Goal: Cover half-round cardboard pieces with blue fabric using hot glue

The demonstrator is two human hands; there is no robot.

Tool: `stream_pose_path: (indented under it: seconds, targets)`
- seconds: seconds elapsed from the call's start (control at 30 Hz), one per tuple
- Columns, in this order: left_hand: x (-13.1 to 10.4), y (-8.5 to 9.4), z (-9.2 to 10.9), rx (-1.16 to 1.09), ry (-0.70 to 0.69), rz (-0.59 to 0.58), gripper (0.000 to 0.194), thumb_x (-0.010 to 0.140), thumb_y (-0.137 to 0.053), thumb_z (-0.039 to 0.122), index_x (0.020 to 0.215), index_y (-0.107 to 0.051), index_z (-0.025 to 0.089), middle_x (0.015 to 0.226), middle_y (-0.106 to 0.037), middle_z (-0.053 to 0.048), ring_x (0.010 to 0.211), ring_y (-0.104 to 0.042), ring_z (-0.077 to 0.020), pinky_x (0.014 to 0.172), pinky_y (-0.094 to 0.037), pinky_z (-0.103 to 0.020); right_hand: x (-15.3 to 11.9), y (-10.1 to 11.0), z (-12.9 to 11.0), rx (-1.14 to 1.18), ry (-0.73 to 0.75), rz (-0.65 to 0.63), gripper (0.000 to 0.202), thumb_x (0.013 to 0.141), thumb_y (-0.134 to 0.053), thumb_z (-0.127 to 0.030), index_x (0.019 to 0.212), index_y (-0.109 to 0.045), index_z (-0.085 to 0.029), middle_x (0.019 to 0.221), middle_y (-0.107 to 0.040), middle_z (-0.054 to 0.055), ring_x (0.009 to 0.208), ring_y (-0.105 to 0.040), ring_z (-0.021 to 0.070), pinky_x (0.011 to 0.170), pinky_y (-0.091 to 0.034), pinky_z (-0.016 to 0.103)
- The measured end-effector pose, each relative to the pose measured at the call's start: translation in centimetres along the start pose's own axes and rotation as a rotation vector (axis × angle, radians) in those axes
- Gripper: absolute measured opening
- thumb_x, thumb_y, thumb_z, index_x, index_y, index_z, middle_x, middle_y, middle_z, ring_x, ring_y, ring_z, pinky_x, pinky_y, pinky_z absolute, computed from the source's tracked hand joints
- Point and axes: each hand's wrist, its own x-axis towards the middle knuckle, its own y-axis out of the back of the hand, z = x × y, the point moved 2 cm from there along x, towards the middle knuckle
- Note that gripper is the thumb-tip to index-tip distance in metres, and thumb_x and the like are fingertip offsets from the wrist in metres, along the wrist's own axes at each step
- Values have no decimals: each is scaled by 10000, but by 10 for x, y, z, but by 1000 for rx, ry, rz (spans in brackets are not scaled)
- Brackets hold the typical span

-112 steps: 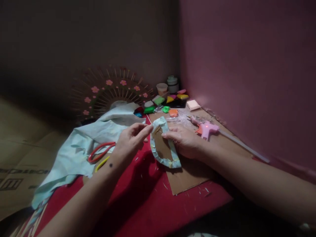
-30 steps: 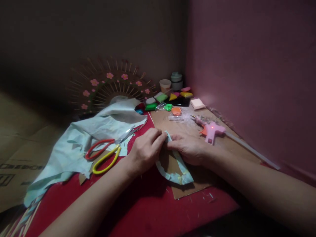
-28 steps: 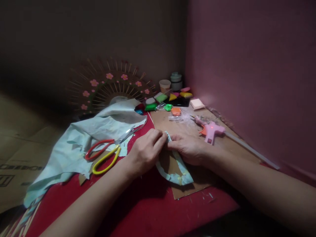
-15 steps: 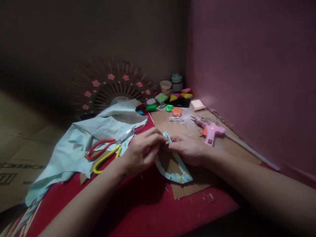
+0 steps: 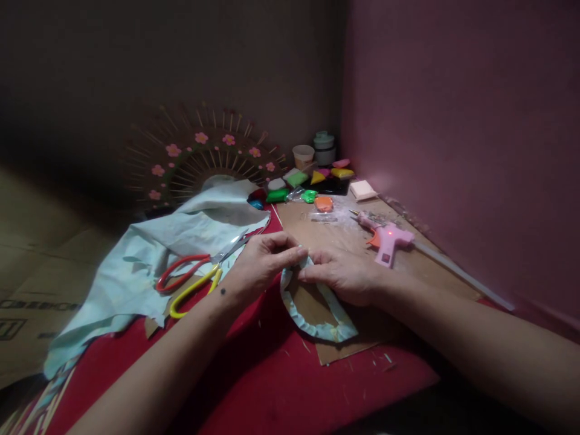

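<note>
Between my hands is a brown cardboard piece (image 5: 312,302) shaped like a half-leaf, its border wrapped in pale blue fabric (image 5: 317,331). My left hand (image 5: 267,257) pinches the fabric at its upper tip. Just to the right, my right hand (image 5: 347,275) grips the same piece along its right edge, thumb on top. Left of my left hand lie open scissors (image 5: 194,275) with one red and one yellow handle, partly on a large pale blue cloth (image 5: 149,254). A pink glue gun (image 5: 389,238) with a small red light rests beyond my right hand.
A cardboard sheet (image 5: 294,220) lies on the red tabletop (image 5: 254,374). Several coloured clay packs (image 5: 296,178), a paper cup (image 5: 303,156) and a lidded jar (image 5: 324,148) stand at the back. A flower-decorated stick fan (image 5: 202,139) leans behind the cloth. A pink wall (image 5: 462,139) bounds the right.
My left fingers have shifted at the tip, the thumb now lying along the top. The fabric-edged piece has tilted slightly, showing more of its left border.
</note>
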Motion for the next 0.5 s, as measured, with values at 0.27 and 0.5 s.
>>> stream_pose_path:
  seconds: [0.27,0.5]
  targets:
    - [0,4,-13,-236,44,-30,252,719,-751,371,796,-656,152,718,-618,-7,634,-551,-113,608,-426,-239,-1,0,-1,81,11,10,43,709,-600,-208,718,-581,-170,601,-554,-23,546,-510,104,576,-396,238]
    - [6,14,-26,-489,166,-121,228,715,-768,307,752,-623,135,660,-593,-8,556,-541,-96,548,-413,-226,-3,2,-7,34,18,79,98,742,-637,-244,724,-570,-174,604,-551,-13,542,-477,108,548,-378,243]
